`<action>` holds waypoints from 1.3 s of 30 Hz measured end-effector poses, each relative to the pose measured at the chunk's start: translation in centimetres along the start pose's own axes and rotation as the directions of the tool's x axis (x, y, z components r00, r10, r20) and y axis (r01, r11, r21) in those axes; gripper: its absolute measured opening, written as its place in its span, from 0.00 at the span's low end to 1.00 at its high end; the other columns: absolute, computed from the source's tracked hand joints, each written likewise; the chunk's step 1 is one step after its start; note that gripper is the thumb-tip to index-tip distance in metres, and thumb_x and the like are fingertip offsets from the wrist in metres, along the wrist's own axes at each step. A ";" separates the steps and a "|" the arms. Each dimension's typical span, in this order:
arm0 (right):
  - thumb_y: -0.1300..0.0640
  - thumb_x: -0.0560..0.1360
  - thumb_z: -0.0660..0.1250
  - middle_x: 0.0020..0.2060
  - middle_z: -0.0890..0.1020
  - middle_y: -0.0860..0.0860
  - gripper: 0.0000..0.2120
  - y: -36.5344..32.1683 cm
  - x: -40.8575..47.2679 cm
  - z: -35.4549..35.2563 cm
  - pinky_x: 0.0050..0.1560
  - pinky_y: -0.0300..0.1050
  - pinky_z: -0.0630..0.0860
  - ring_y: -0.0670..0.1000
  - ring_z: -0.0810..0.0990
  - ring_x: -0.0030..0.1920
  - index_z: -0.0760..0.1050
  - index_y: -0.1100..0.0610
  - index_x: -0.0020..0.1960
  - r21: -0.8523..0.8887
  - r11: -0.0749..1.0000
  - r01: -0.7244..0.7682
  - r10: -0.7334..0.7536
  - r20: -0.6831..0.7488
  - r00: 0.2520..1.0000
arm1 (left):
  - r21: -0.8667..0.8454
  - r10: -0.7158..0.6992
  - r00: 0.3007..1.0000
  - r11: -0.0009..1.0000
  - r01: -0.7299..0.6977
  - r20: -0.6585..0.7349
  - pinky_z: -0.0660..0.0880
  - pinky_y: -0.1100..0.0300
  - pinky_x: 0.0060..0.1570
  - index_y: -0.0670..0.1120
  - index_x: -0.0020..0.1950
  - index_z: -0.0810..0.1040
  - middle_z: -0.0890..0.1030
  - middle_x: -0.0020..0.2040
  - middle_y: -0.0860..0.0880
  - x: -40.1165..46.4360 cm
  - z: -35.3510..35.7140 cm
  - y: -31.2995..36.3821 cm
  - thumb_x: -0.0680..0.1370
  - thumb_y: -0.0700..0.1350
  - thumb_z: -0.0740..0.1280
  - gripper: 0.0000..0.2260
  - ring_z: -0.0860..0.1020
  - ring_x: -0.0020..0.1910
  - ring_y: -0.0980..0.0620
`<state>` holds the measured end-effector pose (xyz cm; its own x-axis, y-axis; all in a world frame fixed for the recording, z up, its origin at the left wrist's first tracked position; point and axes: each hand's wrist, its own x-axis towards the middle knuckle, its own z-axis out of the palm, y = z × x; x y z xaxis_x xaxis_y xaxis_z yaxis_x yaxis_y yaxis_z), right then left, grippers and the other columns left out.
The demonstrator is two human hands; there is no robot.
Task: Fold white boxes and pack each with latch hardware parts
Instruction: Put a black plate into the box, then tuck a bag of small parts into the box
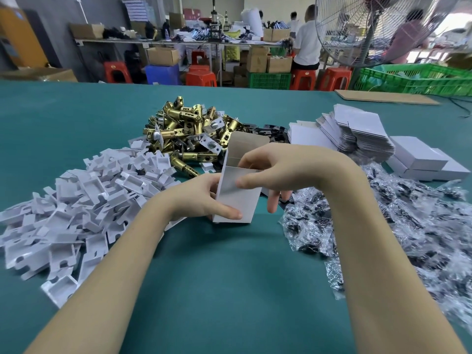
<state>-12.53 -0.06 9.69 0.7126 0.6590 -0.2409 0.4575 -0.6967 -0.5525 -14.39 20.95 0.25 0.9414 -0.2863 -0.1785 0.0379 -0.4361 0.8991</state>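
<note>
Left fingers: the left hand (204,200) grips the lower end of the white box (236,194), thumb pressed flat on its near face and the other fingers (213,186) curled behind, which steadies the carton while its top is worked.
Right fingers: the right hand (270,169) pinches the box's upper part, thumb on the near face and forefinger at the open mouth, seemingly to square the walls or tuck a side flap; the lower fingers hang loose and hold nothing.
Box: upright, slightly tilted, at the worktop's (229,277) middle; top flap (251,144) standing open with its brown inside showing, so it appears unpacked as yet.
Left side of worktop: a heap of white plastic pieces (84,205), spread toward the left edge within the left hand's reach.
Far middle: a pile of brass latch bodies (186,129), just beyond the box, easy to take once the carton is formed.
Far right: stacked flat box blanks (357,129) and, beside them toward the right edge, finished closed boxes (424,162) set aside.
Near right: clear bags of dark small parts (408,226), sprawled along the right edge under the right forearm.
Step judged: folding, with packing yet to follow.
</note>
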 end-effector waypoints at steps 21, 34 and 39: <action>0.39 0.69 0.75 0.59 0.84 0.50 0.33 7.2 1.8 0.8 0.57 0.48 0.83 0.51 0.87 0.52 0.73 0.49 0.70 0.448 0.894 -0.025 0.060 -0.063 0.996 | -0.506 0.112 0.972 0.838 -0.205 -0.208 0.82 0.59 0.54 0.42 0.62 0.81 0.86 0.57 0.44 2.0 3.1 -0.7 0.66 0.37 0.77 0.23 0.84 0.58 0.47; 0.60 0.76 0.75 0.58 0.85 0.52 0.16 9.9 4.2 3.9 0.61 0.48 0.81 0.52 0.83 0.61 0.81 0.53 0.63 0.591 0.803 0.076 -0.043 -0.068 0.997 | 0.027 0.336 0.871 0.936 -0.350 -0.358 0.79 0.60 0.57 0.53 0.60 0.82 0.86 0.54 0.56 2.5 3.7 -2.8 0.71 0.39 0.81 0.20 0.83 0.55 0.57; 0.67 0.72 0.77 0.53 0.87 0.52 0.17 9.4 4.6 3.7 0.58 0.45 0.81 0.51 0.85 0.56 0.81 0.56 0.59 0.510 0.855 0.091 -0.046 -0.102 0.994 | 0.110 0.355 0.861 0.934 -0.339 -0.365 0.79 0.60 0.57 0.57 0.59 0.82 0.85 0.54 0.59 2.7 3.6 -2.9 0.68 0.45 0.82 0.22 0.82 0.56 0.59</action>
<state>-6.91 -2.53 0.44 0.7415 0.6577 -0.1329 0.1852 -0.3910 -0.9016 -13.20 18.37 -4.32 0.9460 -0.0899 0.3114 -0.3204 -0.4043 0.8567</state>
